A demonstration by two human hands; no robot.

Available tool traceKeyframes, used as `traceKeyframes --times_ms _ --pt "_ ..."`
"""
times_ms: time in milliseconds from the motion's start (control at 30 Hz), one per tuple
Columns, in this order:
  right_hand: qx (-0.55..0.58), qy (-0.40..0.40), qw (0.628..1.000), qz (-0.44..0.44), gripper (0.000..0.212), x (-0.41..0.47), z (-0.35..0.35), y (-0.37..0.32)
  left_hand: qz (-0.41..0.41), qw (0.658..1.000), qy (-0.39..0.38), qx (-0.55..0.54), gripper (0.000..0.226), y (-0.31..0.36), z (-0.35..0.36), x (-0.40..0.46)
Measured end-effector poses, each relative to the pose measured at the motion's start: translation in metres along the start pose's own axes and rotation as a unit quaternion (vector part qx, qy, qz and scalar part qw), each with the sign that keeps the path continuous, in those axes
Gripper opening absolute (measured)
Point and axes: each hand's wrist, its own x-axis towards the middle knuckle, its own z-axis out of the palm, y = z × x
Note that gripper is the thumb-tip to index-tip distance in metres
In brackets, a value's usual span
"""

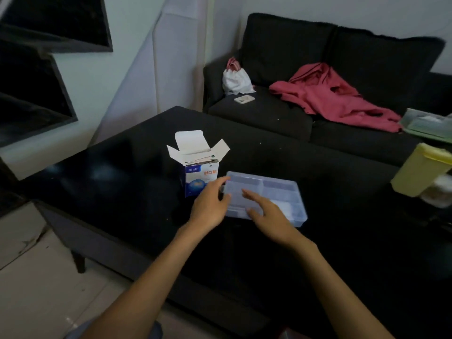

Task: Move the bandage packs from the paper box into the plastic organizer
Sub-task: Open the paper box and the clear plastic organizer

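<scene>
A white and blue paper box [200, 176] stands upright on the black table [122, 182] with its top flaps open; bandage packs [199, 159] show inside its mouth. Just right of it lies a clear plastic organizer [274, 192] with several compartments. My left hand [210, 206] reaches to the organizer's left edge, fingers extended and touching it, in front of the box's lower right corner. My right hand [266, 214] hovers over the organizer's near side with straight fingers, holding nothing.
A yellow container [420, 170] stands at the table's right edge. Behind the table is a black sofa [318, 69] with a red garment [327, 96], a white bag [236, 80] and a phone [244, 99]. A green tray [428, 124] sits far right.
</scene>
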Motion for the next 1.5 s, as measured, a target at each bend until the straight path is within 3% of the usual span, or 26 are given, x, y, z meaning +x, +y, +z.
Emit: traceKeyframes --times_ms 67,133,167,233,300,333,400,500,567,633,800,900,1100,1233,1367,1433,1500 --pt "0.053 0.104 0.993 -0.004 0.029 -0.001 -0.007 -0.001 0.109 0.986 -0.038 0.118 0.045 -0.004 0.002 -0.004" --pt "0.016 0.192 0.978 0.076 0.011 -0.003 -0.022 0.007 0.162 0.953 -0.059 0.25 0.047 -0.011 0.001 -0.007" --pt "-0.009 0.186 0.972 0.144 0.021 -0.004 -0.03 0.013 0.172 0.936 -0.061 0.302 0.05 -0.016 0.0 -0.007" --pt "-0.033 0.06 0.958 0.279 0.039 -0.009 -0.04 0.019 0.178 0.919 -0.057 0.347 0.054 -0.025 -0.001 -0.008" --pt "0.03 -0.072 0.93 0.359 0.051 -0.014 -0.041 0.019 0.204 0.908 -0.036 0.365 0.055 -0.028 0.0 -0.008" --pt "0.092 -0.099 0.918 0.372 0.053 -0.015 -0.039 0.02 0.221 0.898 -0.024 0.379 0.054 -0.027 0.001 -0.008" --pt "0.239 -0.081 0.891 0.377 0.051 -0.015 -0.035 0.02 0.24 0.887 -0.006 0.394 0.053 -0.026 0.003 -0.009" --pt "0.419 0.014 0.821 0.388 0.038 -0.013 -0.023 0.024 0.225 0.882 -0.018 0.413 0.052 -0.021 0.007 -0.013" --pt "0.486 0.057 0.78 0.391 0.027 -0.011 -0.017 0.023 0.216 0.853 -0.041 0.474 0.048 -0.014 0.008 -0.009" --pt "0.516 0.08 0.76 0.386 0.021 -0.01 -0.015 0.022 0.223 0.801 -0.074 0.551 0.041 -0.001 0.011 -0.001" --pt "0.467 0.087 0.803 0.359 0.024 -0.011 -0.012 0.026 0.316 0.653 -0.144 0.673 0.023 0.018 0.026 0.002" --pt "0.434 0.091 0.825 0.349 0.033 -0.01 -0.008 0.031 0.334 0.614 -0.149 0.7 0.027 0.016 0.027 0.0" --pt "0.463 0.089 0.808 0.352 0.033 -0.012 -0.01 0.034 0.348 0.557 -0.157 0.738 0.037 0.011 0.026 -0.001" --pt "0.443 0.133 0.813 0.353 0.027 -0.012 -0.007 0.029 0.355 0.572 -0.168 0.72 0.037 0.013 0.022 0.001" --pt "0.425 0.126 0.827 0.345 0.024 -0.014 -0.01 0.027 0.326 0.636 -0.141 0.685 0.031 0.009 0.016 0.006" --pt "0.389 0.103 0.848 0.347 0.025 -0.015 -0.013 0.025 0.327 0.698 -0.083 0.631 0.031 -0.001 0.011 0.002" --pt "0.331 0.102 0.873 0.345 0.026 -0.013 -0.017 0.021 0.305 0.8 -0.028 0.516 0.037 -0.015 0.006 -0.007"
